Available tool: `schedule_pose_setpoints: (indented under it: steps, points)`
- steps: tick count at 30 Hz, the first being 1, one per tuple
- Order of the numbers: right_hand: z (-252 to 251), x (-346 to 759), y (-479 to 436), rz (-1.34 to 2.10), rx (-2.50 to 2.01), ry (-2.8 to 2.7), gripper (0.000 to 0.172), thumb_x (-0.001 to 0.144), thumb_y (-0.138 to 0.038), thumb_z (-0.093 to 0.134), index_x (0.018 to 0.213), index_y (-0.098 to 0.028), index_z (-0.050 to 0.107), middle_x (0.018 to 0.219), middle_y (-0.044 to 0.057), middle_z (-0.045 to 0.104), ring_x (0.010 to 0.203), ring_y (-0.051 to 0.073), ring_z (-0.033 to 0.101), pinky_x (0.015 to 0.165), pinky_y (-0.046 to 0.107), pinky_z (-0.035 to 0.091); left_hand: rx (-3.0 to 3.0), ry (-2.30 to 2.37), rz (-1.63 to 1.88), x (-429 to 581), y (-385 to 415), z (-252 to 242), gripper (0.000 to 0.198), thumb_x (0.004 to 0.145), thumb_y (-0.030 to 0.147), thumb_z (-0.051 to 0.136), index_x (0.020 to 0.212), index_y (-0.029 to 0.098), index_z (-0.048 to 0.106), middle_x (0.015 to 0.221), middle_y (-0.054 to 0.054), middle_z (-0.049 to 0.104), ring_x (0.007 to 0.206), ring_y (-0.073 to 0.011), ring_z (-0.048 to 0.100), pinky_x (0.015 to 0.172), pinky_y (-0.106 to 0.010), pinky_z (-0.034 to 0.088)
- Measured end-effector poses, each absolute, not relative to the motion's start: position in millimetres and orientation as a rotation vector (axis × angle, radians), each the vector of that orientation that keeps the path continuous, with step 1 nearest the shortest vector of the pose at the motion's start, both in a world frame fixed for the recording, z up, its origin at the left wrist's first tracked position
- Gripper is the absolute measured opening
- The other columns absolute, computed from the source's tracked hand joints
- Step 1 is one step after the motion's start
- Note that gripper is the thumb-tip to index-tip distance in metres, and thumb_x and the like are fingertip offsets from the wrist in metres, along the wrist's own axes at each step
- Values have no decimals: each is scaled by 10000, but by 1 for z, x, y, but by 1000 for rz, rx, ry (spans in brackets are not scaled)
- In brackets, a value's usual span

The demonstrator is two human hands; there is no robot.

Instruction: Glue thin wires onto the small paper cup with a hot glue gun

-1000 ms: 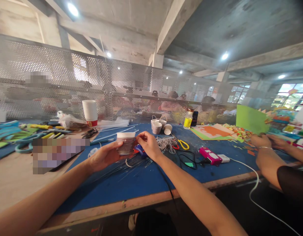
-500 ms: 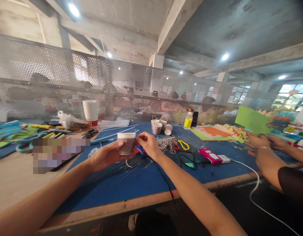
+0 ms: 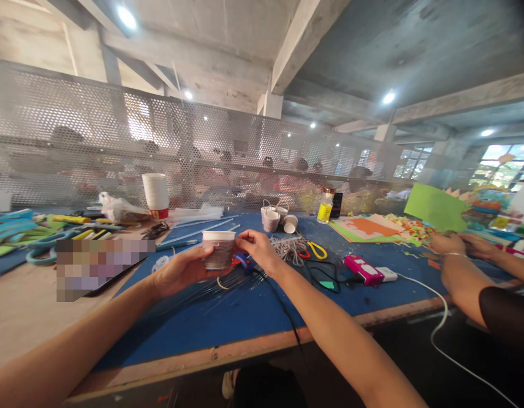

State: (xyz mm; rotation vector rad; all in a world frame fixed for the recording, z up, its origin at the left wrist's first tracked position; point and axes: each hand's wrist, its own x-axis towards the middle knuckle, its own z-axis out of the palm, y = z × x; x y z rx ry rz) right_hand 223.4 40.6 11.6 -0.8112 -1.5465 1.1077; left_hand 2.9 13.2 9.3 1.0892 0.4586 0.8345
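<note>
My left hand is closed around a small paper cup, held upright above the blue mat. Grey-brown wrapping covers the cup's side below its white rim. The fingers of my right hand are pinched together at the cup's right side; what lies between them is too small to make out. Just behind and below that hand is a blue and orange tool, partly hidden, with a black cable. A loose heap of grey cord lies to the right of my right hand.
Small cord-covered cups stand at the back, one tipped over. Yellow-handled scissors, a pink power bank and a bottle lie or stand rightward. Stacked paper cups are back left. A co-worker's hands are far right.
Hardly anything differs. My right hand has shifted very slightly at the cup's side, and the cup stays in my left hand at about the same place.
</note>
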Motion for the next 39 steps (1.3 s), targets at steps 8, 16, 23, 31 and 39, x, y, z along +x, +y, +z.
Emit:
schedule_pose_setpoints:
  steps: [8,16,23,31,39]
  points:
    - [17,222,36,1149,-838,-1515,352,744,-501,795,833,-181,679,765,-7,707,764,152,670,785,277,527,1150,482,841,3,12,10,463,929,361,622,1358,195,675,1381,-152,673,1290,-375,608,1104,-518,462]
    - [13,219,35,1032,-831,-1510,296,786,-462,740,846,-182,665,782,0,700,759,158,669,779,286,523,1293,507,937,3,22,6,456,885,361,703,1295,161,714,1374,-165,675,1268,-371,624,1103,-461,463]
    - [14,220,35,945,-804,-1497,254,807,-440,724,834,-201,641,794,17,721,781,195,717,799,316,559,1223,594,1052,7,19,13,396,895,346,700,1223,126,730,1316,-180,708,1206,-322,669,1064,-426,503]
    - [13,215,28,808,-868,-1599,214,839,-416,687,853,-204,660,808,11,734,787,187,710,786,303,550,1217,592,988,14,9,17,478,864,389,711,1275,144,704,1333,-179,698,1306,-374,594,1099,-505,472]
    - [11,211,26,831,-837,-1618,194,847,-401,685,860,-210,651,811,19,734,778,190,718,783,311,563,1255,693,1046,20,11,11,471,779,358,823,1187,140,736,1237,-193,740,1153,-350,696,1044,-480,513]
